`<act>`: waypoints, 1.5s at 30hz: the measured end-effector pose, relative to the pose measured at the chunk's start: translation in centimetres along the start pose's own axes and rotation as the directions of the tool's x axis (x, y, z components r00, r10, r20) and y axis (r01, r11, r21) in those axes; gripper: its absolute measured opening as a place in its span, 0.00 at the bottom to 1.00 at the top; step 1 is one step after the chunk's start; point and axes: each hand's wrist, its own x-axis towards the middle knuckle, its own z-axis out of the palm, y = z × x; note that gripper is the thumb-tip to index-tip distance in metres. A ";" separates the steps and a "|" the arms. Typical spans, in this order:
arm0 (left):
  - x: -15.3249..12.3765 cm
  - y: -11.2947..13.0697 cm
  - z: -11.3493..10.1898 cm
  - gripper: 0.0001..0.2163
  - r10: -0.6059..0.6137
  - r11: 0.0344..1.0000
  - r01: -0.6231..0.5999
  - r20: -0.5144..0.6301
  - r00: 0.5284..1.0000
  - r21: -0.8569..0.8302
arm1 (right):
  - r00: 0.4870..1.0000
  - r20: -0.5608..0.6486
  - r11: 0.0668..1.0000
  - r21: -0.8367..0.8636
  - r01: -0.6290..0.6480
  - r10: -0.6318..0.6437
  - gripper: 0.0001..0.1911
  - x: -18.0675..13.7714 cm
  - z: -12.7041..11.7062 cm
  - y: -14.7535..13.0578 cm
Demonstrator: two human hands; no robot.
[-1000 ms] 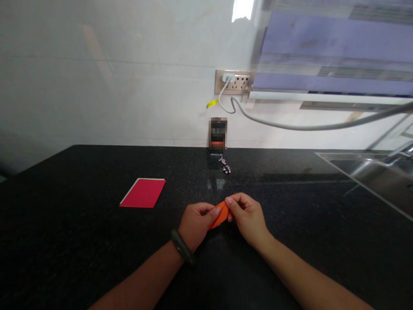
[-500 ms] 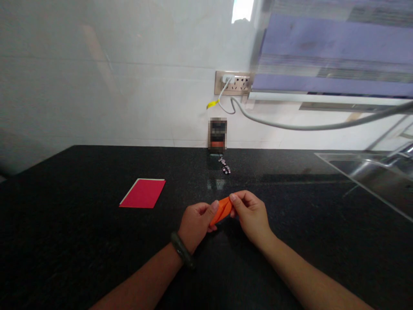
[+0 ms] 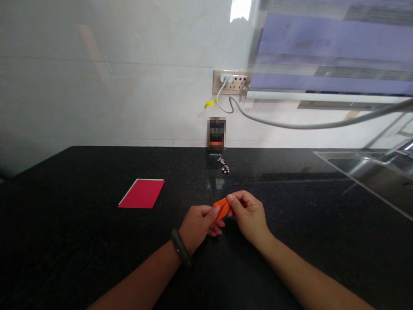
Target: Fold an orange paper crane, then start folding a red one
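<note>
Between my two hands, above the dark countertop, is a small folded piece of orange paper (image 3: 221, 207) with a diagonal crease or edge across it. My left hand (image 3: 199, 223), with a dark bangle on its wrist, pinches the near left end, thumb on top and fingers beneath. At the far right end my right hand (image 3: 250, 214) grips the paper between thumb and curled fingers. Parts of the paper are hidden under both hands. To the left lies a flat stack of red paper (image 3: 142, 193) with a white edge showing.
A phone-like object (image 3: 216, 134), blurred out, leans on the wall with a beaded strap (image 3: 223, 165) in front. A grey cable (image 3: 290, 125) runs from the wall socket (image 3: 238, 82). At the right is a metal sink (image 3: 364, 172) set into the black countertop (image 3: 87, 241).
My left hand's thumb has shifted a little along the orange paper, and the fingers beneath spread out more. The right hand keeps its hold. The view has moved slightly.
</note>
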 end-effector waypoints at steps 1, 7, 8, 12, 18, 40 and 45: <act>0.0 0.1 0.0 0.17 -0.005 1.000 0.005 0.000 1.000 -0.008 | 1.000 0.001 1.000 -0.001 0.001 -0.001 0.10 0.0 0.0 0.0; -0.2 0.5 -0.1 0.14 -0.023 1.000 0.023 -0.023 0.999 -0.018 | 1.000 -0.002 1.000 0.004 0.004 -0.004 0.10 -0.1 0.0 -0.1; -0.2 0.5 -0.1 0.14 -0.021 1.000 0.021 -0.021 1.000 -0.015 | 1.000 -0.003 1.000 0.005 0.006 -0.006 0.10 -0.1 0.0 0.0; -0.2 0.3 -0.1 0.11 -0.011 1.000 0.011 -0.016 1.000 -0.011 | 1.000 -0.012 1.000 0.005 0.018 -0.018 0.10 0.0 0.1 0.1; 0.0 0.3 -0.2 0.11 0.000 0.995 0.005 -0.045 0.999 0.097 | 0.993 -0.084 0.995 -0.065 0.074 -0.080 0.10 0.8 -0.7 0.3; -0.2 0.3 -0.2 0.14 0.140 0.973 -0.138 0.001 0.990 0.186 | 1.000 0.020 1.000 -0.008 -0.009 0.009 0.10 -0.3 0.5 -0.2; 0.0 0.2 -0.2 0.11 0.112 0.975 -0.110 0.003 0.994 0.191 | 1.000 -0.001 0.999 -0.022 -0.031 0.031 0.11 -0.1 0.3 -0.3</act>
